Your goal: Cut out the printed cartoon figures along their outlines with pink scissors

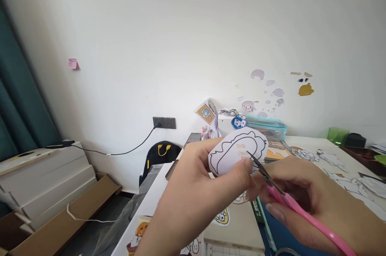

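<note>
Your left hand [196, 183] pinches the cutout [238, 150] by its lower edge, held up above the table [157, 195], long axis running left to right. Your right hand [316, 195] grips the pink scissors [289, 199], whose blades meet the cutout's right side from below. Stickers dot the wall [181, 39] behind.

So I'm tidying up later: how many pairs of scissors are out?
1: pink-handled scissors in the right hand, blades at the paper cutout the left hand holds. Others may lie hidden.
</note>
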`<state>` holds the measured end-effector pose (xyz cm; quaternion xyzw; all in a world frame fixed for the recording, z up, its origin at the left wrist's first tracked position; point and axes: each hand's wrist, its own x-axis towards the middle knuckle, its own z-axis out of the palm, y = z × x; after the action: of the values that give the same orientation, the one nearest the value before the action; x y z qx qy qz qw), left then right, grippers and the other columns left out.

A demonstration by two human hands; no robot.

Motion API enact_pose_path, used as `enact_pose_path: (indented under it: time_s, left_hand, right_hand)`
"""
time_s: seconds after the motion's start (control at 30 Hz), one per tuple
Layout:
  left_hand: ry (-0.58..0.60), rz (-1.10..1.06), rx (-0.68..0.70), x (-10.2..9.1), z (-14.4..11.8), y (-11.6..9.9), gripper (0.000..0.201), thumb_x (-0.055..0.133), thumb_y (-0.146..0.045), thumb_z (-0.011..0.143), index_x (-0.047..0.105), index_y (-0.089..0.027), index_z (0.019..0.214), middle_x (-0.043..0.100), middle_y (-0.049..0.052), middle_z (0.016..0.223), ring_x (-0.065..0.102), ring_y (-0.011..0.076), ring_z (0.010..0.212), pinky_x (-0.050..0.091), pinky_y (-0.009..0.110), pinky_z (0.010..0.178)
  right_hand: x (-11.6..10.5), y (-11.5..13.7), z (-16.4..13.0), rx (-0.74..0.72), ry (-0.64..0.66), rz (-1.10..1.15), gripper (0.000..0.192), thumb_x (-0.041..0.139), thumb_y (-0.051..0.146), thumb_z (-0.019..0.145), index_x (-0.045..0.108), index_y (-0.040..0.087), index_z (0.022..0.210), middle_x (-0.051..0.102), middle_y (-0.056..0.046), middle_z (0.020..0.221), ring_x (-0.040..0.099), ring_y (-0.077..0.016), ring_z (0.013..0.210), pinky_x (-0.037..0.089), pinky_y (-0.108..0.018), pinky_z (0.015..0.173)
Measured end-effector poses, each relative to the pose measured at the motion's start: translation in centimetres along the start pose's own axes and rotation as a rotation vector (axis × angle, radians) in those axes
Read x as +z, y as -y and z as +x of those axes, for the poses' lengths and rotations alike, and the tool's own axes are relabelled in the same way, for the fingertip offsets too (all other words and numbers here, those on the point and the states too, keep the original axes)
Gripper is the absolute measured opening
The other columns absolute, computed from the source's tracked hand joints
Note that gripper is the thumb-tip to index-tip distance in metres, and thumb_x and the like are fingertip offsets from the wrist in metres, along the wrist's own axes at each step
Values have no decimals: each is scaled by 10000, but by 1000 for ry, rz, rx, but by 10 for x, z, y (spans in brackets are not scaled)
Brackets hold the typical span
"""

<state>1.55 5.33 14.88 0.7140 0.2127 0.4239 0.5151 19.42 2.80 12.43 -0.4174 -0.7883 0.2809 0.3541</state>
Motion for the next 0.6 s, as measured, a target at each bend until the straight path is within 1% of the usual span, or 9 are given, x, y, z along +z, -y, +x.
enact_pose_path:
  time_s: [0.07, 0.17, 0.3, 0.4, 0.5, 0.6]
  left_hand:
    - [-5, 11, -27, 1, -1, 0, 243, 545, -161, 890, 598, -140, 654, 594, -14, 626, 477, 76, 599, 369, 162, 550]
    - [-2, -7, -47, 1, -2, 1, 221, 569, -146, 876, 626, -139, 663, 605, -17, 630, 490, 69, 593, 377, 151, 544]
    - [-15, -31, -57, 1, -4, 3, 215, 575, -149, 881, 652, -146, 680, 634, -14, 646, 527, 70, 609, 391, 144, 543]
    - [-16, -41, -64, 2, -5, 5, 198, 584, -153, 881, 655, -150, 696, 646, -20, 653, 521, 62, 589, 401, 137, 534]
    - [-3, -50, -77, 3, -6, 4, 199, 564, -137, 888, 651, -149, 710, 648, -18, 672, 531, 64, 607, 413, 132, 539]
    - [16, -47, -104, 4, -5, -2, 214, 557, -144, 894, 642, -144, 697, 627, -21, 656, 505, 58, 590, 403, 126, 527]
  right_hand:
    - [-1, 0, 0, -7, -7, 22, 170, 513, 119, 696, 604, 262, 709, 426, 55, 522, 360, -127, 441, 311, -247, 389]
    - [-4, -1, -1, -22, 18, 37, 169, 498, 143, 690, 605, 265, 733, 441, 52, 563, 380, -132, 485, 335, -253, 431]
    - [-8, -5, -3, -29, 53, 22, 160, 481, 205, 679, 619, 255, 745, 411, 33, 561, 379, -161, 543, 283, -267, 430]
    - [-8, -8, -5, -22, 70, 46, 136, 499, 219, 653, 611, 247, 725, 427, 15, 613, 402, -179, 615, 301, -273, 465]
    - [-8, -8, -6, 11, 77, 111, 178, 501, 198, 634, 625, 251, 750, 390, 38, 607, 375, -152, 564, 310, -269, 472]
    - [-9, -6, -6, 18, 69, 133, 258, 500, 177, 606, 669, 258, 783, 417, 45, 610, 378, -133, 522, 323, -266, 468]
